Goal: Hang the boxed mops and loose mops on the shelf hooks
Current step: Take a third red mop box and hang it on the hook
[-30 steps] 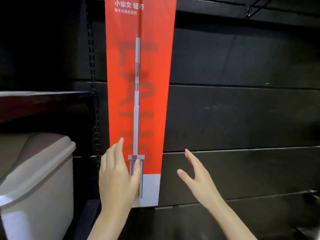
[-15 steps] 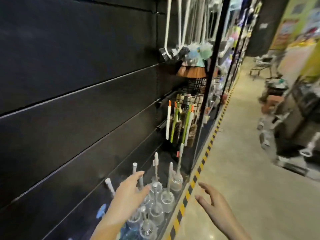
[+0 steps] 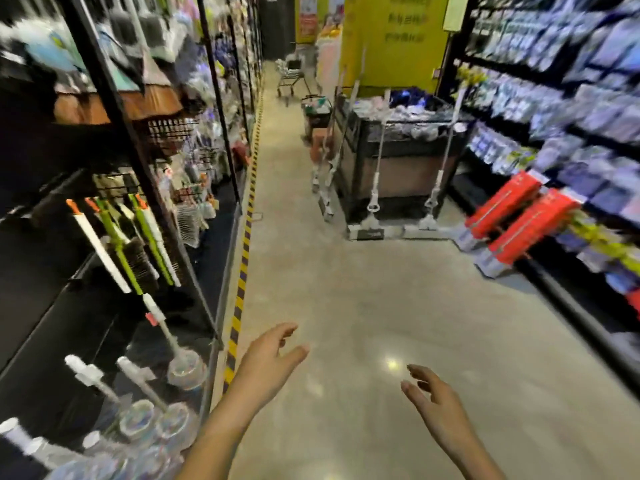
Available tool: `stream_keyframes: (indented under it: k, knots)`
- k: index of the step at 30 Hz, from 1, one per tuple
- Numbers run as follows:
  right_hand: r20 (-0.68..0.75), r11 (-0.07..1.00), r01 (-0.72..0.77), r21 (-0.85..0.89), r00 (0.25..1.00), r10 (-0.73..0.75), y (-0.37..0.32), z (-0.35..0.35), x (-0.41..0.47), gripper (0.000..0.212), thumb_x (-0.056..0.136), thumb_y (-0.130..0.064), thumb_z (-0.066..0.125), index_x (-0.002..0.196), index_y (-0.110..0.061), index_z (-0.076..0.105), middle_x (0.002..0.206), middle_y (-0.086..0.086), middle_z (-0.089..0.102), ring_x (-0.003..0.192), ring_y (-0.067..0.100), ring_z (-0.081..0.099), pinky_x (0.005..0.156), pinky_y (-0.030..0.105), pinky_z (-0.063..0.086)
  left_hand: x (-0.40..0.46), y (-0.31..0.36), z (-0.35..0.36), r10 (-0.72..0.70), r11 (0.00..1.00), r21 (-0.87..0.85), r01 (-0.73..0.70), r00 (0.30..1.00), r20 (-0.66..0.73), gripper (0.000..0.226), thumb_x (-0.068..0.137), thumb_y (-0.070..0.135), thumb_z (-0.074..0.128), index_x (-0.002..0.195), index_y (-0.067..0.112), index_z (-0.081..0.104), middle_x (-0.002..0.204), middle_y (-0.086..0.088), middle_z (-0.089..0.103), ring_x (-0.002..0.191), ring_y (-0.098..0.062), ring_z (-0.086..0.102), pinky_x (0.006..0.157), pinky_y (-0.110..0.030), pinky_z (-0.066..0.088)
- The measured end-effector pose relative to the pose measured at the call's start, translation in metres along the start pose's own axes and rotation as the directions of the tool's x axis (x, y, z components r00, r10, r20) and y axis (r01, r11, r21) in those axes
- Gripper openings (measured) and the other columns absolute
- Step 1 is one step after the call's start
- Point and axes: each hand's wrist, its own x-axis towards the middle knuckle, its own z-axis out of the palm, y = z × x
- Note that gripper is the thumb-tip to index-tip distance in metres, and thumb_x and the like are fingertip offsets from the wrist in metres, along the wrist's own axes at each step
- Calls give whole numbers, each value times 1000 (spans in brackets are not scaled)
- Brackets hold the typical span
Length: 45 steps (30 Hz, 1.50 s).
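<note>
The left hand (image 3: 268, 363) hung over the pale polished floor (image 3: 363, 306) with its fingers loosely spread and nothing in them, and the right hand (image 3: 434, 401) beside it was likewise slack and empty. Just left of the left hand ran the yellow-and-black striped floor tape (image 3: 242, 265) along the foot of the dark shelving, where clear-headed bottle brushes (image 3: 162, 344) stood upright at the bottom and green-and-white handled brushes (image 3: 138, 233) hung from hooks above. Well ahead across the aisle, two loose white-handled flat mops (image 3: 375, 188) leaned upright against a dark display bin (image 3: 401, 157) heaped with pale packaged goods, too blurred to name. To the right of these, two long red boxed mops (image 3: 519, 220) lay tilted against the foot of the right-hand shelving (image 3: 571, 98), which was packed with blurred blue-and-white packets. Farther down the aisle stood a shopping trolley (image 3: 292, 76); its contents could not be made out. The step in hand looked like the fetch between hangings, both hands free and the view turned toward the waiting stock. The next move would probably call for crossing the aisle, taking one red box or a loose mop by its shaft, and carrying it upright to a free hook.
</note>
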Motion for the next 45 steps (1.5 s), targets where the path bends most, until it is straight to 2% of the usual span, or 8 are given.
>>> stream_keyframes:
  k: [11, 14, 20, 29, 34, 40, 43, 45]
  knots:
    - [-180, 996, -9, 93, 983, 26, -16, -68, 151, 37, 94, -23, 57, 131, -16, 53, 132, 1, 56, 120, 15, 51, 94, 24, 38, 172, 26, 41, -64, 997, 41, 59, 991, 117, 45, 90, 30, 63, 131, 16, 53, 132, -4, 58, 116, -20, 56, 88, -28, 42]
    - [-217, 992, -26, 121, 975, 52, -20, -84, 207, 37, 95, -26, 56, 131, -20, 52, 132, -3, 55, 119, 11, 49, 92, 23, 36, 244, 44, 50, -36, 999, 27, 32, 990, 139, 45, 90, 25, 63, 131, 11, 53, 133, -8, 58, 119, -23, 56, 96, -33, 44]
    - [-329, 973, -133, 190, 925, 191, -21, -123, 314, 39, 94, -28, 57, 132, -21, 51, 134, -2, 55, 123, 15, 50, 92, 24, 36, 394, 107, 84, 61, 997, 35, -72, 963, 261, 44, 89, 25, 64, 130, 13, 54, 132, -5, 59, 112, -18, 57, 89, -26, 40]
    - [-472, 894, -262, 363, 776, 419, 14, -197, 428, 31, 93, -26, 60, 123, -23, 56, 129, -1, 58, 114, 15, 53, 88, 26, 36, 562, 250, 199, 217, 968, -14, -249, 812, 542, 41, 88, 24, 65, 127, 14, 56, 128, -4, 60, 111, -16, 58, 88, -21, 40]
    - [-506, 873, -267, 408, 731, 459, 37, -261, 519, 32, 92, -21, 60, 124, -15, 57, 129, 5, 59, 116, 20, 54, 90, 28, 39, 643, 325, 256, 284, 945, -45, -324, 745, 604, 43, 90, 26, 63, 131, 18, 53, 125, 3, 57, 112, -13, 56, 91, -21, 41]
    - [-518, 908, -210, 363, 764, 384, 30, -345, 648, 33, 93, -21, 60, 125, -16, 56, 130, 2, 59, 116, 18, 53, 88, 24, 36, 747, 388, 291, 231, 962, -9, -272, 800, 554, 46, 89, 26, 64, 133, 19, 51, 127, 4, 57, 113, -14, 55, 92, -24, 40]
    - [-504, 923, -194, 331, 791, 347, 20, -385, 706, 39, 93, -24, 58, 131, -16, 53, 133, -1, 56, 121, 14, 51, 92, 23, 35, 798, 410, 306, 188, 974, 14, -228, 832, 522, 45, 88, 24, 65, 131, 18, 54, 125, 4, 58, 108, -11, 55, 90, -24, 38]
    - [-508, 934, -168, 315, 802, 315, 18, -410, 741, 44, 93, -26, 58, 135, -18, 49, 135, -4, 53, 124, 12, 48, 97, 24, 35, 832, 420, 319, 165, 979, 18, -203, 843, 513, 44, 88, 21, 65, 131, 15, 54, 128, 1, 59, 112, -14, 55, 97, -28, 39]
